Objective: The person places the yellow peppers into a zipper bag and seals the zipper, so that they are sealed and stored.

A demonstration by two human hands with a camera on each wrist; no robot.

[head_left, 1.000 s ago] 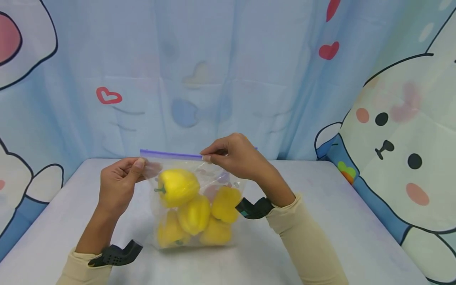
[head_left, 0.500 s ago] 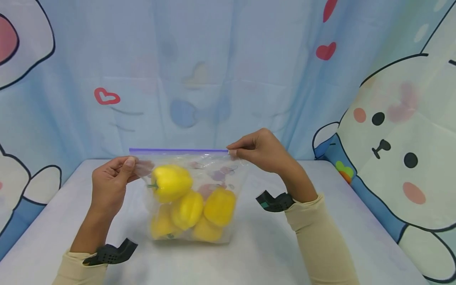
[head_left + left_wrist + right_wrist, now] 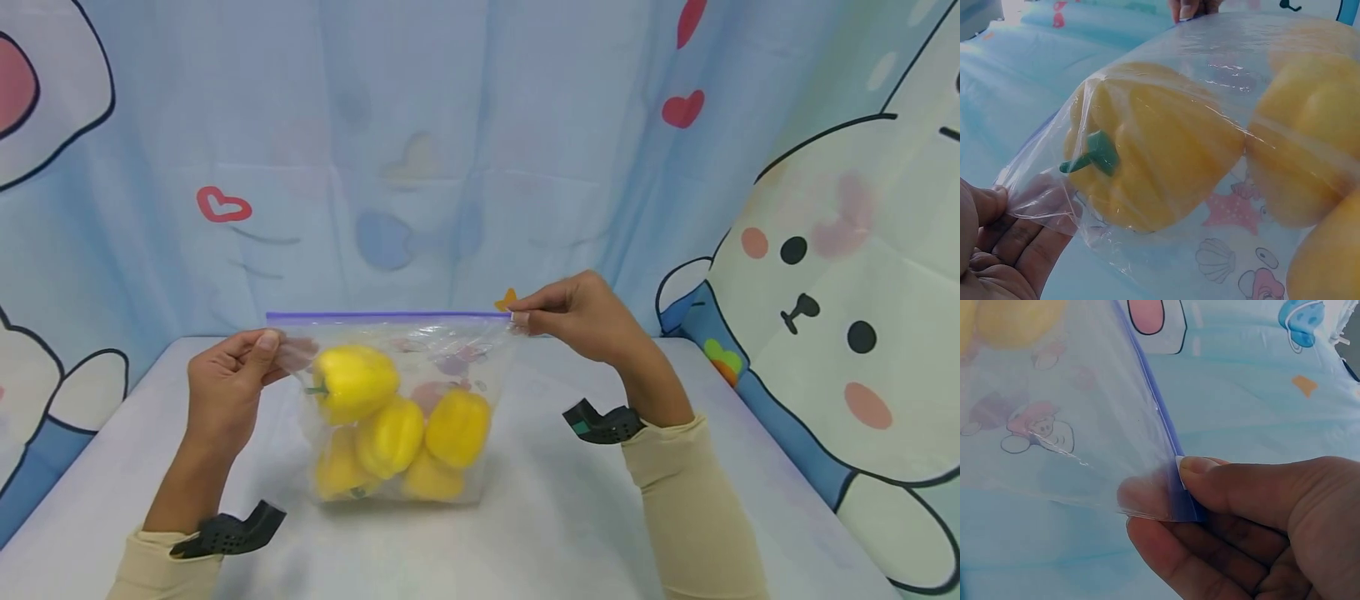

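Over the last sec the right hand (image 3: 581,315) slid along the purple zip strip (image 3: 382,316) from about mid-bag to the far right corner, so the seal looks run shut end to end. Left hand (image 3: 225,383) hasn't budged; both pinch the top corners of the zip-lock bag (image 3: 397,408), which stands on the tabletop (image 3: 540,533) w/ yellow bell peppers (image 3: 352,383) inside. Right wrist cam shows thumb & fingers (image 3: 1210,472) clamping the strip's end; left wrist cam shows a green stem (image 3: 1094,156) and printed shells, unreadable from the head view.

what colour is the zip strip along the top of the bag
Purple zip strip, clearest in the head view.
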